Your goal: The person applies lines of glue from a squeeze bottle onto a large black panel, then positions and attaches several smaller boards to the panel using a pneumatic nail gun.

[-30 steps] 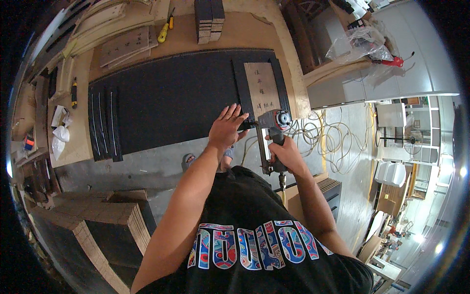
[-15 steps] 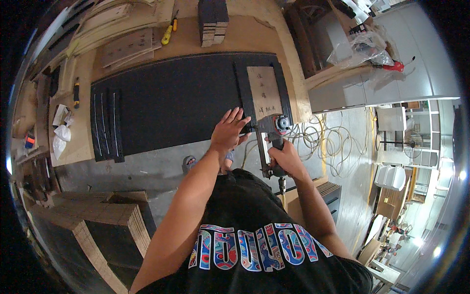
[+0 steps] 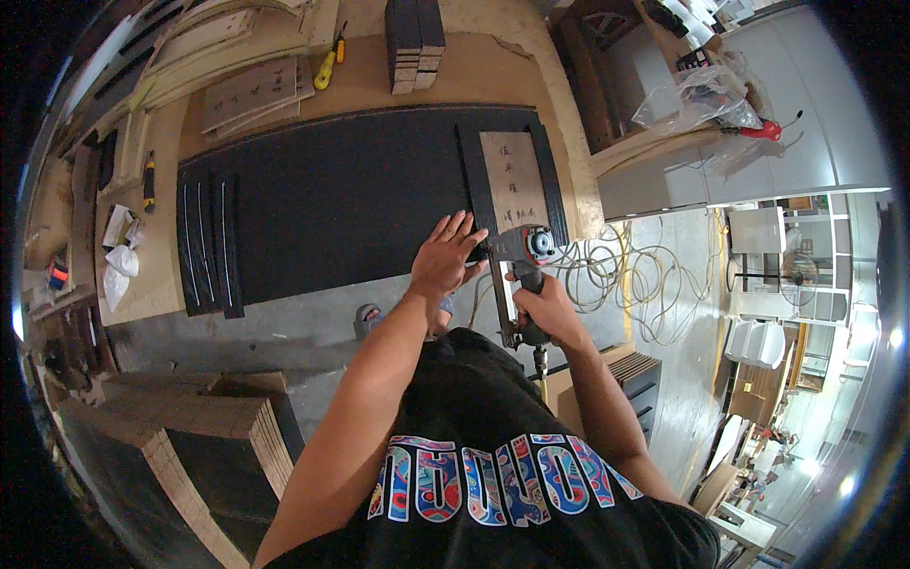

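Note:
My right hand [image 3: 548,308] is wrapped round the grip of a pneumatic nail gun [image 3: 523,248], with an air hose [image 3: 541,365] joined at its lower end. The gun's head is over the near end of a black strip [image 3: 476,190] at the right side of a large black panel [image 3: 332,204]. Beside it, my left hand [image 3: 448,254] lies with fingers stretched over the panel's near edge, its fingertips by the strip. A brown board [image 3: 512,175] with handwriting sits between that strip and a second black strip [image 3: 548,180]. The gun's tip is hidden.
Several narrow black strips [image 3: 210,242] lie on the panel's left end. A yellow-handled screwdriver [image 3: 325,71], stacked black blocks [image 3: 415,47] and brown boards [image 3: 251,98] are along the far side. Coiled hose [image 3: 654,284] covers floor at right; stacked panels [image 3: 180,465] stand at lower left.
The nail gun's head has shifted slightly to the left and tilted, its lower end swinging a little towards me. My left hand stays almost in place.

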Demonstrator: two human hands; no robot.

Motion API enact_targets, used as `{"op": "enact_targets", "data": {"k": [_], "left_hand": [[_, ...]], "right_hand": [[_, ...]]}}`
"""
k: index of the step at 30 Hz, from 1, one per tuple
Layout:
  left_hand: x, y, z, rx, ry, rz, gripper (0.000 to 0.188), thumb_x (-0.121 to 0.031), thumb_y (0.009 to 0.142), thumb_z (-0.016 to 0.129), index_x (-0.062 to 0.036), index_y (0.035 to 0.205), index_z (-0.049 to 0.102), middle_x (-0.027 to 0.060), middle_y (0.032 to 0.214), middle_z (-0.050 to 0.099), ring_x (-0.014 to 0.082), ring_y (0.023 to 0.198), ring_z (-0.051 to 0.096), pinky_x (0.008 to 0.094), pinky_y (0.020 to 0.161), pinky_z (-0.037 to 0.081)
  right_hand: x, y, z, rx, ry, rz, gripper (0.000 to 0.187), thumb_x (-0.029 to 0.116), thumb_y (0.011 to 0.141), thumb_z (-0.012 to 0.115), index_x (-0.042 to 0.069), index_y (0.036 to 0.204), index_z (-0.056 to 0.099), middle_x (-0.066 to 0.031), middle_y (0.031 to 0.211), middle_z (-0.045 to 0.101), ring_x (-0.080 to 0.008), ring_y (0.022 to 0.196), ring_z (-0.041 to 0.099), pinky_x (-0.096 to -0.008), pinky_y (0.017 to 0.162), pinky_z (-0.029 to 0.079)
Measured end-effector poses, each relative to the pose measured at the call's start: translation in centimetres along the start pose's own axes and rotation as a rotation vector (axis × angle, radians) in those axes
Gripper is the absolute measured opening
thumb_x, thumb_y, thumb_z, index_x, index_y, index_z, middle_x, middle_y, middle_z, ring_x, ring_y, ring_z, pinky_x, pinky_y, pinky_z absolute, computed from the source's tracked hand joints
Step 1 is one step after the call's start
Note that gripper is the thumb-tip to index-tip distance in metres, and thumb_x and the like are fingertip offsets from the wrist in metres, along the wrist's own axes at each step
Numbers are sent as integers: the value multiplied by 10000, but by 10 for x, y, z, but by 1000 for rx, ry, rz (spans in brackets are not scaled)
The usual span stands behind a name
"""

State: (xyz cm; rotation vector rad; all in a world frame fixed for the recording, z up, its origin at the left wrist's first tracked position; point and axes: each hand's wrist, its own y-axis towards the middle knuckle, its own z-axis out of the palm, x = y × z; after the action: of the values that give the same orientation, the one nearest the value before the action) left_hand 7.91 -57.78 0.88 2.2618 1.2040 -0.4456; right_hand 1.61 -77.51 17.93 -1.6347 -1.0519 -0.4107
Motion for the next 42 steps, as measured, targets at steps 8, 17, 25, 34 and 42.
{"op": "enact_targets", "data": {"k": [8, 17, 25, 34, 42], "left_hand": [[-3, 0, 2, -19, -33, -6, 596, -502, 1003, 655, -181, 1495, 554, 186, 1578, 542, 343, 1542, 413, 465, 1299, 276], [1, -4, 1, -36, -19, 19, 674, -453, 974, 710, -177, 1541, 471, 186, 1570, 546, 346, 1542, 411, 472, 1297, 284], [16, 25, -34, 105, -227, -149, 791, -232, 921, 684, -2, 1604, 358, 232, 1586, 499, 392, 1499, 443, 463, 1297, 302], [72, 81, -41, 46, -145, -42, 599, -146, 962, 616, -81, 1545, 491, 156, 1576, 545, 334, 1506, 457, 456, 1293, 313], [71, 79, -45, 39, -109, -11, 578, -144, 956, 622, -93, 1525, 534, 113, 1573, 557, 303, 1517, 442, 446, 1300, 298]], "right_hand": [[-8, -1, 2, -42, 0, 27, 393, 131, 889, 627, -5, 1252, 688, -68, 680, 652, -169, 572, 666, -351, 560, 535], [-9, -3, 8, -71, -111, -38, 389, 177, 882, 679, -31, 1211, 673, -109, 752, 693, -192, 614, 681, -374, 617, 548], [-3, 27, -14, -75, 80, -43, 252, 163, 869, 659, -56, 991, 639, -84, 720, 654, -188, 575, 652, -384, 579, 539], [21, 61, -23, -89, 118, 36, 406, 81, 869, 622, -24, 1257, 677, -28, 665, 608, -142, 541, 597, -311, 540, 492], [22, 55, -19, -91, 160, 57, 413, 70, 851, 610, -29, 1248, 666, -42, 668, 621, -145, 544, 608, -308, 553, 508]]}}
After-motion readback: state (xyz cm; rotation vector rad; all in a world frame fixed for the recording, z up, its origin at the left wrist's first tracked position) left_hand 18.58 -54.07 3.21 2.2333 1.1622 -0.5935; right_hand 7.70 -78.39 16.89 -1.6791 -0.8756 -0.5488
